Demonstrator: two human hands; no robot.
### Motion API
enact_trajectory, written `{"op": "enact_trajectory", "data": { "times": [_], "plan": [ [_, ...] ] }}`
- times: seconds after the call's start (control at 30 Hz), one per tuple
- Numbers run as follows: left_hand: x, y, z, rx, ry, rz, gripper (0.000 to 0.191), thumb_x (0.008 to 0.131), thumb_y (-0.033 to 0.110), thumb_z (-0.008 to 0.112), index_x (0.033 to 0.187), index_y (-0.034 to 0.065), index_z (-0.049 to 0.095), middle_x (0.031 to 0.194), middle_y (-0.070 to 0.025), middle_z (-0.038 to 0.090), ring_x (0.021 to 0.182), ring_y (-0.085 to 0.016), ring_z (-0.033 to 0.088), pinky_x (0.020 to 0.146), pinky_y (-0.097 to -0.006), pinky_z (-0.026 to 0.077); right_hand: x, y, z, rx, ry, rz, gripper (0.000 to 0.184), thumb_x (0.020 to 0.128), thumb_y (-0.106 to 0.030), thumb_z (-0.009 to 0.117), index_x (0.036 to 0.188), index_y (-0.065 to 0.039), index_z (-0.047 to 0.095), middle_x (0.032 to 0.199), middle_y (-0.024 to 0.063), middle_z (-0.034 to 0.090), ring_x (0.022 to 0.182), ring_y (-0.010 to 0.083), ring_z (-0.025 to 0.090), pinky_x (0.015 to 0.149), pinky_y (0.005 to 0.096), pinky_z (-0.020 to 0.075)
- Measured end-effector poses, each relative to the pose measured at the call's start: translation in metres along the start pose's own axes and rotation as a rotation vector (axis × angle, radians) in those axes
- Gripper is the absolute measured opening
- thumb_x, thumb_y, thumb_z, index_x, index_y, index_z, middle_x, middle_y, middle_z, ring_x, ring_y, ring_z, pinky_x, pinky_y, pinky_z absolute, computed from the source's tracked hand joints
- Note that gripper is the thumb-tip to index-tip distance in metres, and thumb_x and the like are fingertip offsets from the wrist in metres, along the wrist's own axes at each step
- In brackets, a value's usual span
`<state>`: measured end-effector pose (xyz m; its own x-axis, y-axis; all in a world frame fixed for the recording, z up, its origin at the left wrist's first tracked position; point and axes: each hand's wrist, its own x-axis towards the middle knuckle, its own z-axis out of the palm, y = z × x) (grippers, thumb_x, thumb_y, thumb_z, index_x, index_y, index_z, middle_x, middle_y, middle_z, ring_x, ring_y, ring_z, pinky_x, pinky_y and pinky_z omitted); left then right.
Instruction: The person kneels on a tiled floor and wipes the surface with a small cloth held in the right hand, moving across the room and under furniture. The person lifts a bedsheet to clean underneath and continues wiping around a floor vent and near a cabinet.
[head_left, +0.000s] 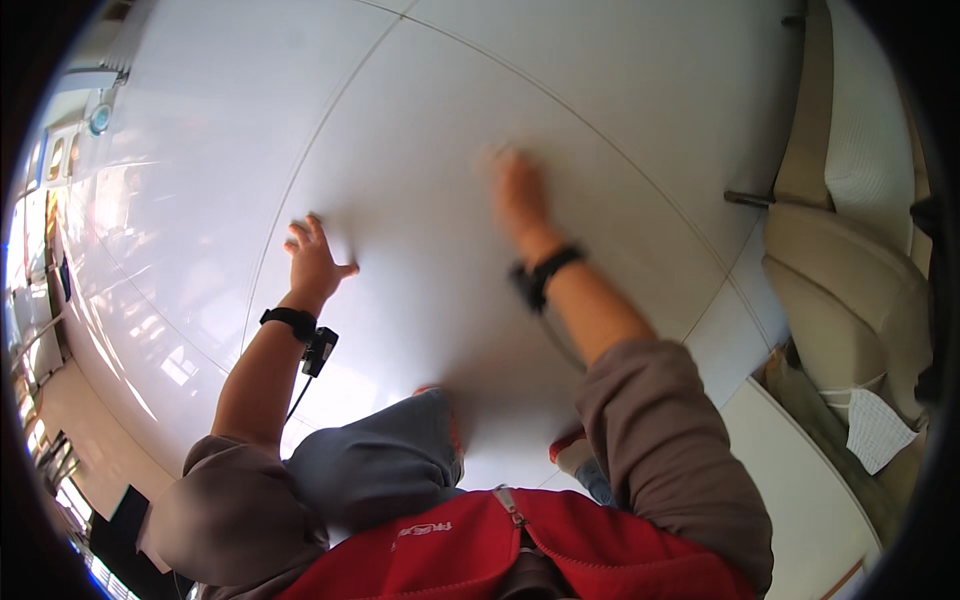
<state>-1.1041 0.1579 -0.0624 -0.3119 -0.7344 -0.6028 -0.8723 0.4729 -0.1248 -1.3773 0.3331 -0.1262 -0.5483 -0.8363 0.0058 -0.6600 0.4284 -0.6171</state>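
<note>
My left hand (316, 259) is over the pale, glossy tiled floor (405, 315), with its thumb and fingers spread and nothing held. To its right and further forward, my right hand (520, 191) is blurred; its fingers look curled, and whether something small is in them cannot be told. Each wrist wears a black strap with a small black device and a cable, one at the left wrist (320, 351) and one at the right (531, 285). My shoes show below, on the same floor.
A beige padded seat (832, 277) stands at the right, with a white face mask (876, 427) hanging at its lower part. Below it is a pale panel (799, 487). A dark flat object (124, 532) lies at the lower left, near bright windows. Grout lines cross the floor.
</note>
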Motion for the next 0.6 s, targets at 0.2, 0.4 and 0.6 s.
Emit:
{"op": "enact_trajectory", "data": {
  "times": [0.2, 0.4, 0.6],
  "plan": [
    [-0.004, 0.001, -0.001, -0.015, 0.022, 0.021, 0.124, 0.058, 0.035, 0.087, 0.147, 0.0011, 0.009, 0.145, -0.0359, 0.015, 0.127, -0.058, 0.03, 0.092, -0.0454, 0.051, -0.094, -0.062, 0.029, 0.195, -0.369, -0.677, 0.021, 0.087, -0.015, 0.052, 0.106, -0.009, 0.061, 0.089, 0.0097, 0.057, 0.09, 0.0274, 0.057, 0.083, 0.0427, 0.0459],
    [-0.007, 0.001, -0.005, 0.032, -0.005, 0.035, 0.123, 0.062, 0.044, 0.085, 0.147, -0.0016, 0.008, 0.144, -0.0382, 0.017, 0.123, -0.059, 0.036, 0.099, -0.0448, 0.046, 0.009, -0.071, 0.03, -0.141, -0.162, -0.245, 0.018, 0.09, -0.011, 0.049, 0.105, -0.008, 0.059, 0.084, 0.0118, 0.056, 0.078, 0.0312, 0.056, 0.066, 0.0426, 0.045],
    [-0.009, 0.004, -0.009, 0.011, -0.016, 0.021, 0.122, 0.062, 0.042, 0.085, 0.147, -0.0018, 0.01, 0.145, -0.0374, 0.015, 0.125, -0.058, 0.033, 0.096, -0.0437, 0.049, -0.062, -0.078, 0.017, -0.144, -0.263, -0.834, 0.022, 0.088, -0.015, 0.052, 0.106, -0.01, 0.063, 0.098, 0.0076, 0.059, 0.091, 0.0226, 0.056, 0.083, 0.0404, 0.0465]
  ]
}}
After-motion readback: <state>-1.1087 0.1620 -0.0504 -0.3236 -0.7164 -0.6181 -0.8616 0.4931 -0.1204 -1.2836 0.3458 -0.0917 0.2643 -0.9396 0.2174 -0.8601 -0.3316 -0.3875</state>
